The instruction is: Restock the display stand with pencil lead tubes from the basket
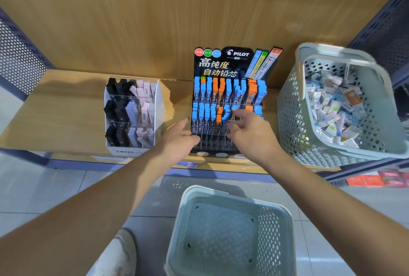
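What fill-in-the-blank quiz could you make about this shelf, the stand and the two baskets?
1. The basket on the floor is ____.
2. The brand printed atop the display stand is ____.
3. The white Mono box stands to the stand's ____.
Missing words: empty; Pilot; left.

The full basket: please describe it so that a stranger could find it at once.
Find the wooden shelf with the black Pilot stand. The basket sits on the shelf, right of the stand. Unlike the twin basket on the floor, it holds many small packs.
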